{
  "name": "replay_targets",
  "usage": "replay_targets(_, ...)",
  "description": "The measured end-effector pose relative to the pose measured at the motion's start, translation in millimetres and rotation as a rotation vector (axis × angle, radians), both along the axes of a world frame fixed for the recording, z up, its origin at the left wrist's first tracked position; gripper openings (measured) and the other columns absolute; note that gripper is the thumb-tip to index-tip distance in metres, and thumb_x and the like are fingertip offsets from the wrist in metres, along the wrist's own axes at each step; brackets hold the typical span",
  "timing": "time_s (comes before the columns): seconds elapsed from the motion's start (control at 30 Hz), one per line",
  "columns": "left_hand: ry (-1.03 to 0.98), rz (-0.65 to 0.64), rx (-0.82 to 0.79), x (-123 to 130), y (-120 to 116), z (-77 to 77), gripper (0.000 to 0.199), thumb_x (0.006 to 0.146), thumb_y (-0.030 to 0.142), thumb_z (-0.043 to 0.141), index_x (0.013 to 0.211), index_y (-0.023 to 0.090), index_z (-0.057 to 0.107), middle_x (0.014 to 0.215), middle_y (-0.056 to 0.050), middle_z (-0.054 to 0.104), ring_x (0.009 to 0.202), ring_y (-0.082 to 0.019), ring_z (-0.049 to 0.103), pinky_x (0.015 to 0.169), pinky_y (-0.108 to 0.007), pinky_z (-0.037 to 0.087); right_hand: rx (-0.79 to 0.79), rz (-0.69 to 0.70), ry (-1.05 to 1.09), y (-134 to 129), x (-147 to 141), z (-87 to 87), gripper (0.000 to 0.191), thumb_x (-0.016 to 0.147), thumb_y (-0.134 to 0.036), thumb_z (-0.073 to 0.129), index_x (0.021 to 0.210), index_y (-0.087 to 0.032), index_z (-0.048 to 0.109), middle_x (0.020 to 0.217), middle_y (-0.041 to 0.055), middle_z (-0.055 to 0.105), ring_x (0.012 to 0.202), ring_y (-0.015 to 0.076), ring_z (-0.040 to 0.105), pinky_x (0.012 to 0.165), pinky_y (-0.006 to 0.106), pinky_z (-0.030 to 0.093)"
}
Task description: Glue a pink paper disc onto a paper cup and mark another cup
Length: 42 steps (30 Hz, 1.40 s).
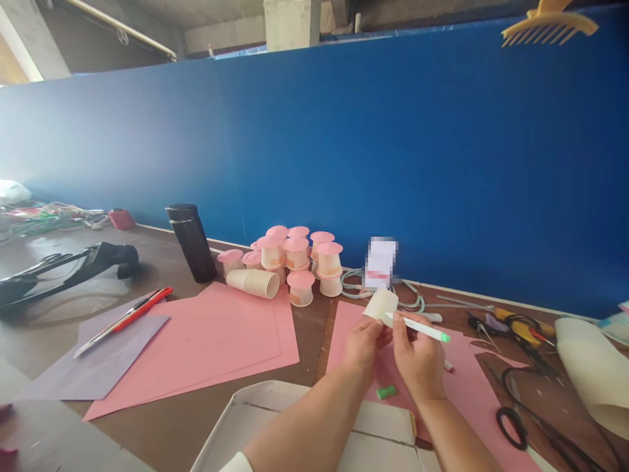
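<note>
My left hand (364,339) is closed round the lower part of a pale paper cup (383,304). In my right hand (417,357) is a white marker with a green end (422,328), its tip at the cup's side. Below my hands a green cap (386,392) lies on pink paper (344,328). Paper cups topped with pink discs (301,280) stand in a cluster to the left, some stacked on others. Beside them a nested stack of plain cups (253,283) lies on its side.
A black bottle (192,246) stands left of the cups. A red cutter (142,311) rests on purple paper (122,354). White cardboard (246,419) lies in front, partly under my arms. Black scissors (511,427), cables (417,298) and a cream roll (590,373) are at the right.
</note>
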<state>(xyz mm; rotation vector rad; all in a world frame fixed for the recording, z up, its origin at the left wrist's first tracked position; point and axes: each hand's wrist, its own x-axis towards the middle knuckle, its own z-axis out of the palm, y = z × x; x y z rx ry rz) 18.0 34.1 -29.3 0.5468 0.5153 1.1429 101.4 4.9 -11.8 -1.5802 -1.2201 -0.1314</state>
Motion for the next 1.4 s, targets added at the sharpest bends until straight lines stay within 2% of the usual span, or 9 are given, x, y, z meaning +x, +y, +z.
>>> replay_targets(0.13,-0.042,0.013,-0.113,0.3,2.8,-0.9,0.025,0.061,0.026,0.078,0.073,0.009,0.065,0.069,-0.006,0.062,0.067,-0.014,0.06,0.075,-0.028,0.048,0.024,-0.013,0.087,-2.6,3.2,-0.1,0.047,0.085,-0.059,0.048,0.092,-0.015,0.063,0.081,0.012,0.069,0.071,0.0215,0.065,0.063,0.03,0.048)
replay_targets(0.23,-0.061,-0.005,-0.139,0.4,3.2,-0.1,0.022,0.064,0.023,0.075,0.076,0.008,0.066,0.069,-0.007,0.063,0.067,-0.014,0.061,0.074,-0.027,0.049,0.004,-0.024,0.088,-3.2,4.4,-0.1,0.048,0.084,-0.061,0.048,0.091,-0.016,0.064,0.081,0.0111,0.069,0.072,0.0214,0.065,0.063,0.029,0.047)
replay_targets(0.53,-0.051,-0.019,-0.134,-0.6,-0.7,4.1,0.016,0.066,0.019,0.072,0.076,0.008,0.067,0.07,-0.008,0.064,0.067,-0.013,0.061,0.073,-0.026,0.05,-0.07,-0.032,0.121,-4.4,4.6,4.4,0.047,0.08,-0.063,0.052,0.085,-0.019,0.066,0.074,0.0089,0.071,0.07,0.023,0.066,0.064,0.029,0.046)
replay_targets(0.7,-0.034,-0.042,-0.119,-1.0,-1.4,7.1,0.02,0.065,0.022,0.074,0.078,0.008,0.067,0.073,-0.009,0.065,0.069,-0.014,0.061,0.073,-0.026,0.05,-0.101,-0.025,0.137,-3.4,4.3,4.8,0.049,0.078,-0.065,0.052,0.083,-0.019,0.066,0.072,0.0095,0.071,0.068,0.0241,0.066,0.062,0.03,0.045)
replay_targets(0.97,-0.057,-0.023,-0.11,1.5,0.1,-0.1,0.021,0.064,0.023,0.074,0.076,0.008,0.065,0.071,-0.008,0.064,0.068,-0.014,0.061,0.073,-0.026,0.05,-0.121,-0.052,0.1,-1.9,4.8,3.5,0.052,0.078,-0.067,0.048,0.084,-0.018,0.066,0.072,0.0102,0.07,0.069,0.0246,0.066,0.06,0.03,0.044)
replay_targets(1.23,-0.06,-0.024,-0.144,1.0,-0.2,3.2,0.019,0.064,0.022,0.075,0.073,0.009,0.064,0.066,-0.007,0.063,0.061,-0.012,0.059,0.07,-0.026,0.05,-0.137,-0.017,0.16,-2.5,6.0,2.0,0.048,0.077,-0.066,0.052,0.083,-0.02,0.064,0.072,0.009,0.071,0.067,0.0244,0.067,0.06,0.031,0.046)
replay_targets(1.4,-0.049,-0.033,-0.105,1.9,0.6,1.6,0.027,0.061,0.027,0.078,0.077,0.008,0.066,0.069,-0.007,0.064,0.064,-0.013,0.06,0.069,-0.026,0.05,-0.134,0.011,0.144,-2.2,6.3,1.6,0.045,0.077,-0.064,0.054,0.083,-0.02,0.063,0.071,0.0078,0.07,0.066,0.0232,0.066,0.059,0.03,0.046)
